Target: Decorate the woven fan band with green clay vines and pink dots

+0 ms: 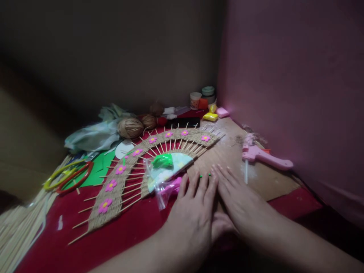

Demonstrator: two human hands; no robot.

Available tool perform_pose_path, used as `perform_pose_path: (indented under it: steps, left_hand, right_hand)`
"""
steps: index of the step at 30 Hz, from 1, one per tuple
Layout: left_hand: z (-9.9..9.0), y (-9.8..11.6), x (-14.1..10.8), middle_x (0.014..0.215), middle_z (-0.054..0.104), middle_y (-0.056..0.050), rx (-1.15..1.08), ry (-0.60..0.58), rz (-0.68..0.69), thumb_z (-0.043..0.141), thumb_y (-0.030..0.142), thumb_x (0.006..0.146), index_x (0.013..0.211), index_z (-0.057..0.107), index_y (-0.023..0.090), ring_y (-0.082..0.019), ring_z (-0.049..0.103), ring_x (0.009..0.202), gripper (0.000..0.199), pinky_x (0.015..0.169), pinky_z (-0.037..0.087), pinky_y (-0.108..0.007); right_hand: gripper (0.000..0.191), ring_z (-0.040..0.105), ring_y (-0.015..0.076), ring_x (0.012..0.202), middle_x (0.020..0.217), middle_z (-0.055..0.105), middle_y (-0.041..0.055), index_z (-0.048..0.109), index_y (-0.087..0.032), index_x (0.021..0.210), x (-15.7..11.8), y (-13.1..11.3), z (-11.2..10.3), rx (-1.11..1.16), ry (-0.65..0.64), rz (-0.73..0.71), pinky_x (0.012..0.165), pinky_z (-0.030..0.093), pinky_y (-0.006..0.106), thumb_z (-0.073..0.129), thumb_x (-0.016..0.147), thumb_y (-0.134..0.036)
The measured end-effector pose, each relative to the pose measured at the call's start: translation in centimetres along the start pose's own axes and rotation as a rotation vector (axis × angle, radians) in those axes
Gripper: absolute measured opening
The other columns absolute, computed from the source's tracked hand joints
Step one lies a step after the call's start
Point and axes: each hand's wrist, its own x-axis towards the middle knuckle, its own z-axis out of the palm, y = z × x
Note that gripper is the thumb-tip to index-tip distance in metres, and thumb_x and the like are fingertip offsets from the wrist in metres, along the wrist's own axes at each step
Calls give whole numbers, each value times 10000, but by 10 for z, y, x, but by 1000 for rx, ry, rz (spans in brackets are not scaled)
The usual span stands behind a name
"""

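Note:
My left hand (192,212) and my right hand (240,199) lie flat, side by side, on a brown board (261,185), fingers stretched out. A thin green strand (205,175), like soft clay, shows at the fingertips; the rest of it is hidden. Left of my left hand is a pink lump (173,185) in clear plastic. Beyond it, a half-round woven fan (98,214) of twine and thin sticks carries pink flowers with yellow centres. A bright green clay lump (162,162) in plastic rests on the fan's pale inner half-circle (183,161).
A pink glue gun (263,154) lies on the right by the wall. Twine balls (131,127), cups (195,101) and a yellow packet (210,116) stand at the back. Scissors (75,176), green sheets (95,170) and a bundle of sticks (21,227) are at left, on red cloth (127,231).

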Motion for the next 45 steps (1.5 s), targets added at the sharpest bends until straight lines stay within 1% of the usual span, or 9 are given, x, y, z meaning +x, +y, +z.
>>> perform_pose_path:
  steps: [7, 12, 17, 22, 25, 29, 34, 38, 45]
  left_hand:
    - [5, -3, 3, 1464, 330, -162, 52, 27, 33, 329, 634, 875, 1441, 252, 135, -346, 278, 1354, 759, 1091, 208, -563]
    - [-16, -17, 12, 1427, 386, -203, 126, 194, -41, 337, 605, 887, 1393, 323, 88, -346, 288, 1349, 724, 1082, 224, -551]
    - [-41, -35, 4, 1275, 539, -163, 79, 384, -102, 449, 331, 920, 1311, 403, 97, -303, 465, 1166, 459, 986, 332, -512]
    - [-44, -57, 17, 942, 621, -59, 32, 244, -61, 488, 205, 882, 1000, 627, 198, -238, 521, 887, 183, 798, 401, -415]
    - [-38, -64, 33, 855, 604, -38, 5, 146, -55, 551, 176, 826, 904, 668, 214, -230, 521, 875, 146, 783, 387, -390]
    - [-36, -59, 50, 840, 612, -49, 50, 20, -46, 578, 198, 811, 836, 682, 201, -242, 518, 878, 106, 784, 377, -390]
    - [-37, -40, 51, 958, 623, -96, 155, -5, -39, 526, 275, 873, 911, 660, 148, -276, 522, 923, 188, 791, 401, -417]
    - [-27, -24, 38, 1166, 584, -199, 270, -5, -75, 433, 524, 889, 1150, 593, 40, -345, 511, 1047, 573, 881, 395, -485]
    - [-3, -10, 11, 1327, 489, -242, 288, 51, -21, 293, 654, 869, 1212, 577, 2, -365, 413, 1265, 790, 1068, 241, -513]
  right_hand:
    - [573, 402, 395, 1258, 1322, 446, 322, 463, 104, 1257, 0, 0, 2, -60, 51, -15, 966, 434, 527, 456, 835, -283]
    - [675, 454, 356, 1235, 1308, 477, 306, 471, 84, 1269, 23, 24, -12, -5, 37, 57, 989, 423, 479, 425, 887, -471]
    - [542, 436, 352, 1246, 1319, 499, 256, 494, 13, 1279, 20, 45, -25, -14, -39, 153, 1008, 377, 506, 445, 883, -354]
    - [278, 554, 250, 931, 1009, 623, 123, 617, -146, 1048, 26, 57, -28, 99, -131, 149, 792, 462, 403, 391, 894, -194]
    - [230, 517, 209, 790, 852, 584, 84, 607, -177, 814, 37, 59, -25, 88, -133, 158, 694, 423, 351, 390, 880, -143]
    - [208, 501, 193, 749, 819, 568, 84, 578, -172, 746, 44, 60, -26, 89, -149, 178, 658, 399, 329, 414, 864, -125]
    - [235, 572, 217, 826, 937, 625, 112, 618, -161, 905, 37, 48, -29, 120, -129, 169, 692, 472, 342, 395, 848, -109]
    - [433, 520, 325, 1156, 1255, 560, 232, 547, -15, 1210, 28, 29, -16, -57, 46, 103, 902, 474, 450, 430, 873, -261]
    - [514, 540, 357, 1148, 1247, 552, 268, 578, 43, 1173, 4, 3, -1, -180, 150, 13, 887, 506, 472, 439, 861, -341]
